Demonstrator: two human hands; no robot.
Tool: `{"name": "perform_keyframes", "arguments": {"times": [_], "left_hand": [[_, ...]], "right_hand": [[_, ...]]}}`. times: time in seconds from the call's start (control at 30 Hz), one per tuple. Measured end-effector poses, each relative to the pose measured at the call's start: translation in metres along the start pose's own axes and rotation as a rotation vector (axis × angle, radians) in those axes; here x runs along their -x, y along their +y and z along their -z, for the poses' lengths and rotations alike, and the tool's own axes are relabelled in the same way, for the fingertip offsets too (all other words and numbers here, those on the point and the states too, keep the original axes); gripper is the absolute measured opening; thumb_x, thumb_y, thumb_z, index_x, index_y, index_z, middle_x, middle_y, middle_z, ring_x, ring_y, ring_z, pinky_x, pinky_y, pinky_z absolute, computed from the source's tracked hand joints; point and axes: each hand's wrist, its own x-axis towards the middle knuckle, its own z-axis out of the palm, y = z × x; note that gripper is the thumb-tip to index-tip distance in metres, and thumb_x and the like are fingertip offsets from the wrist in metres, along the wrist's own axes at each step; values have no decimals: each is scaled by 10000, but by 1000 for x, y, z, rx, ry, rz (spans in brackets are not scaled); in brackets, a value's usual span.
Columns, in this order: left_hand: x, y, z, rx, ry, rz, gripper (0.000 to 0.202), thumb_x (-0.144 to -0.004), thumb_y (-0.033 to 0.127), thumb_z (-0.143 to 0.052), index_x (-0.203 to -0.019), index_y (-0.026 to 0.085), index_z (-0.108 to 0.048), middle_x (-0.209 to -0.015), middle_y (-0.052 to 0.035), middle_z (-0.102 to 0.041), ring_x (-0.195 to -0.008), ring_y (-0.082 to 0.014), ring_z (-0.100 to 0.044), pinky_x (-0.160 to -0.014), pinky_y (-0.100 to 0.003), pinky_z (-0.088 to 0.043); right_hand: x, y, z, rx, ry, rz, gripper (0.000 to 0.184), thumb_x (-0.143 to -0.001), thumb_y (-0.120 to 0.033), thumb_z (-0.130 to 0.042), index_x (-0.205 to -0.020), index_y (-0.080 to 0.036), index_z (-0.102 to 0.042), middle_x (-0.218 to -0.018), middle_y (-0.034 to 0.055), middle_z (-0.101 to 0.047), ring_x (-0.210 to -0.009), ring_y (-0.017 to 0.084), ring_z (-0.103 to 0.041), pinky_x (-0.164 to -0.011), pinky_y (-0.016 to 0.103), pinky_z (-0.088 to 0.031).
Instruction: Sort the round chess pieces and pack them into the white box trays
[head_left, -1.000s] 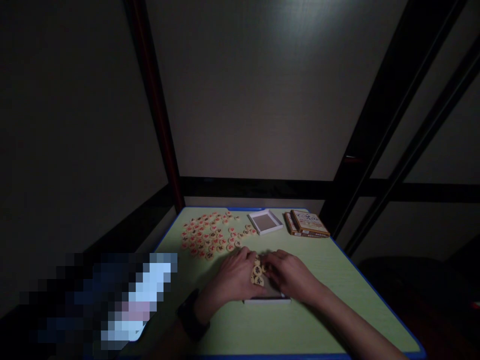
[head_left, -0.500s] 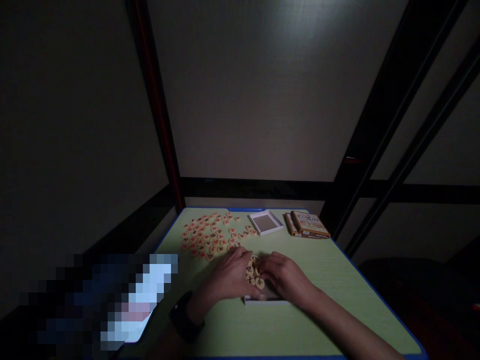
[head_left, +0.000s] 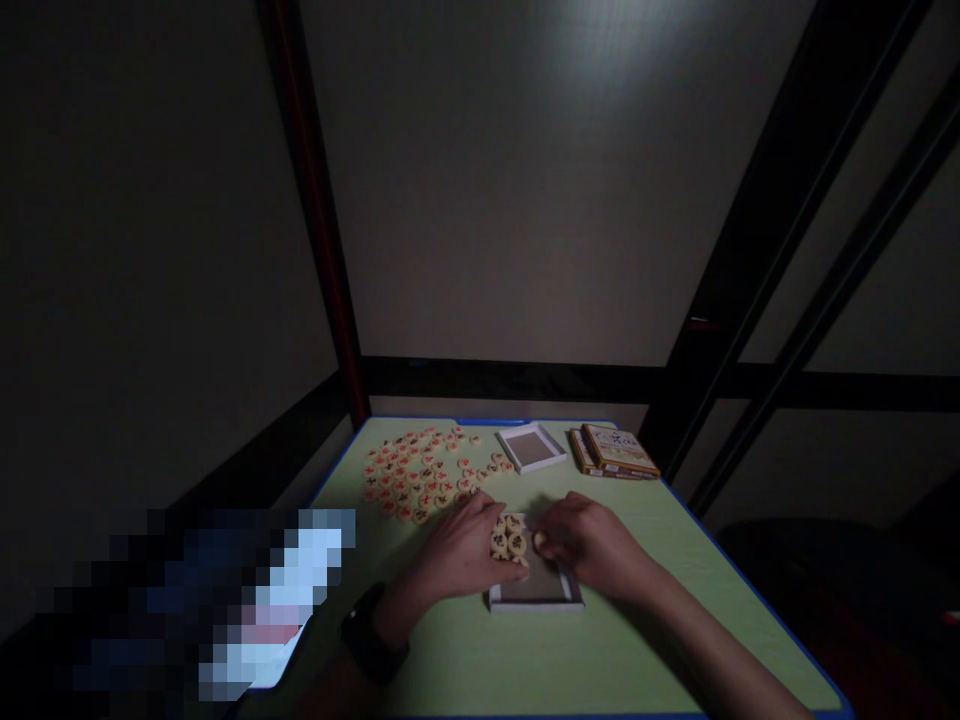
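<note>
On the green table, an open shallow box (head_left: pixel 544 592) holds several round Chinese chess pieces (head_left: pixel 516 543) with black characters, grouped at its left side. My left hand (head_left: pixel 461 550) curls round this group, its thumb against the near piece and its fingers at the far side; part of the group is hidden under it. Over the right part of the box, my right hand (head_left: pixel 592 540) pinches a single Chinese chess piece (head_left: pixel 541 544) between thumb and fingers. Between the two hands, the brown bottom of the box shows.
Many loose Chinese chess pieces (head_left: pixel 405 475), red and black, are spread over the table's far left. A white-rimmed box part (head_left: pixel 532 447) lies at the back, with two stacked boxes (head_left: pixel 619 452) to its right. The table (head_left: pixel 697 590) has a blue edge.
My right hand has drawn away to the right from the grouped pieces, with a piece in its fingers. My left thumb has moved up from the box's near edge onto the pieces.
</note>
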Motion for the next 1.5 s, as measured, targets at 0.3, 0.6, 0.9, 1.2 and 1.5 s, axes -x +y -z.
{"name": "perform_keyframes", "arguments": {"times": [0.3,0.6,0.9,1.2,1.5], "left_hand": [[-7,1,-12,-23,121,-55,345,-801,401,-633,-1085,205,-645,-1130,-70,-621,-1109,-250,-575,-986,-357,-463],[-6,3,-9,-27,77,-49,263,-866,390,-587,-1051,212,-647,-1122,-66,-617,-1101,-235,-579,-973,-351,-467],[-6,-1,-4,3,191,15,358,-942,310,-416,-1215,228,-632,-1219,-72,-626,-1155,-223,-578,-1022,-351,-450],[-6,-3,-4,-50,159,74,386,-939,204,-347,-1169,227,-656,-1195,-63,-648,-1122,-200,-607,-1036,-328,-438],[-5,-2,-4,-47,167,71,395,-958,216,-332,-1189,208,-653,-1199,-79,-615,-1117,-193,-606,-1028,-312,-442]], "right_hand": [[0,-4,-8,20,-23,13,192,-824,-112,-562,-950,-178,-691,-852,78,-691,-850,207,-606,-743,283,-449],[2,2,-3,-586,19,6,287,-966,-369,-485,-1042,-153,-658,-902,86,-729,-815,194,-665,-754,301,-505],[2,1,-12,-778,-89,-125,241,-788,-301,-692,-981,-157,-671,-755,0,-635,-701,141,-572,-635,243,-451],[5,-14,-19,-381,-48,124,95,-804,-173,-725,-892,-175,-689,-820,26,-660,-753,163,-599,-700,246,-450],[6,-12,-33,-201,-24,207,265,-874,-219,-662,-1129,-165,-707,-959,100,-696,-882,224,-645,-805,304,-499]]}}
